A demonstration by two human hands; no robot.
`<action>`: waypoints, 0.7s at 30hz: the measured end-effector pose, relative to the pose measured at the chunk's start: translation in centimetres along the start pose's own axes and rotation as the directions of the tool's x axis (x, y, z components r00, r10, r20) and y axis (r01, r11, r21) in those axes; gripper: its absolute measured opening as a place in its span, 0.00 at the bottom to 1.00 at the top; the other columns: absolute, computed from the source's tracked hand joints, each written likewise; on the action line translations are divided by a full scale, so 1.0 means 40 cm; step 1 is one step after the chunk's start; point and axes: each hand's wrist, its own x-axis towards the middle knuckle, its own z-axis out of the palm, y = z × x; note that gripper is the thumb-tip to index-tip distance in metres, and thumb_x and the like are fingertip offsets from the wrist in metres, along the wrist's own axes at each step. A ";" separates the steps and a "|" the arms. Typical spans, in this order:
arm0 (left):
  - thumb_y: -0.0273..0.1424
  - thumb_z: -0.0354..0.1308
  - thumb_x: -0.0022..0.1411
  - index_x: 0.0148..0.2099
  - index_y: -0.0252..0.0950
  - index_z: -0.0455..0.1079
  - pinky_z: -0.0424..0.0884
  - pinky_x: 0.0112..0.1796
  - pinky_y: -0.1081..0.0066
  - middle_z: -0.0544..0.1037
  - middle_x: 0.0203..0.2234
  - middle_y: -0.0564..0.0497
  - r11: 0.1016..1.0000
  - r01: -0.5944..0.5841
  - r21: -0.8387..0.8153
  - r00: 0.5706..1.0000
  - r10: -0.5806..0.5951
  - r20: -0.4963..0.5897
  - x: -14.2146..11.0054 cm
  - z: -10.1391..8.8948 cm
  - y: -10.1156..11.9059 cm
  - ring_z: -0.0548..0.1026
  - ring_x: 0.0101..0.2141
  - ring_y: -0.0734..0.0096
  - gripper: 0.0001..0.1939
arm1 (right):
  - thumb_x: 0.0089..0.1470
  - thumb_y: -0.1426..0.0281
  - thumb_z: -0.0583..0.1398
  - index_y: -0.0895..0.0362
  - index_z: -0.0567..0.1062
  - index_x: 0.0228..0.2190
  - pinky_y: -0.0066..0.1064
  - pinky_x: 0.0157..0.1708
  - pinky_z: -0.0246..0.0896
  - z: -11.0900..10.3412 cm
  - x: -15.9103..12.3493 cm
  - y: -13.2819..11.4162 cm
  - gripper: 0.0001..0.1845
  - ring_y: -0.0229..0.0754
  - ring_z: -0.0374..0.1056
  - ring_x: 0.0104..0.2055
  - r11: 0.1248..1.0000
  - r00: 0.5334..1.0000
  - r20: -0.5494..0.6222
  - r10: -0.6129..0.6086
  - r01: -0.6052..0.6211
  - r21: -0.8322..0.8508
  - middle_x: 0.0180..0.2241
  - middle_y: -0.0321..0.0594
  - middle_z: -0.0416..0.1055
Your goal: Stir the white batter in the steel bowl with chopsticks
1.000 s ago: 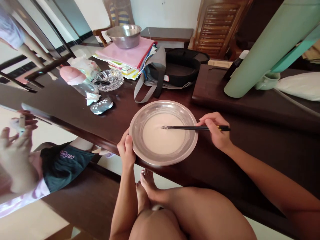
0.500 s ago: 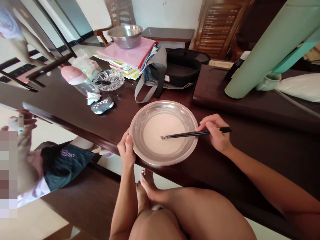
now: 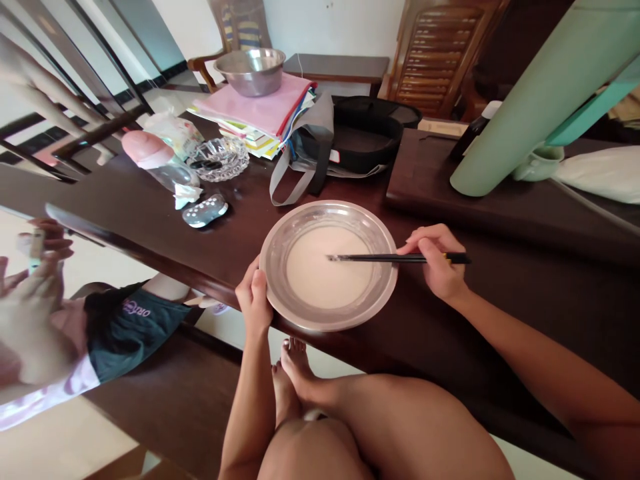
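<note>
A shallow steel plate [image 3: 280, 233] holding pale white batter [image 3: 320, 280] sits at the near edge of a dark wooden table [image 3: 150, 213]. My left hand [image 3: 253, 297] grips the plate's left rim, fingers curled over it. My right hand [image 3: 437, 261] pinches a pair of black chopsticks [image 3: 370, 257] that lie nearly level, their tips dipped in the batter near the plate's middle.
Behind the plate lie a grey and black bag [image 3: 345, 140], a glass ashtray [image 3: 217, 159], a small remote [image 3: 205, 211], a pink-capped bottle [image 3: 150, 157], and a steel bowl [image 3: 250, 70] on stacked books. A green roll [image 3: 530, 100] leans at right. Another person sits at left [image 3: 100, 327].
The chopstick tips swept down toward me and then back up across the batter. My left hand stayed on the rim. The person at left shifted their hands slightly.
</note>
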 end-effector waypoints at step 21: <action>0.47 0.49 0.67 0.51 0.34 0.78 0.71 0.49 0.63 0.82 0.45 0.44 0.999 -0.031 -0.040 0.999 0.031 0.013 0.000 0.000 -0.011 0.78 0.48 0.57 0.26 | 0.63 0.63 0.59 0.51 0.77 0.35 0.33 0.26 0.73 -0.003 -0.001 0.003 0.08 0.39 0.76 0.25 0.996 1.000 0.031 0.003 -0.006 0.093 0.25 0.34 0.77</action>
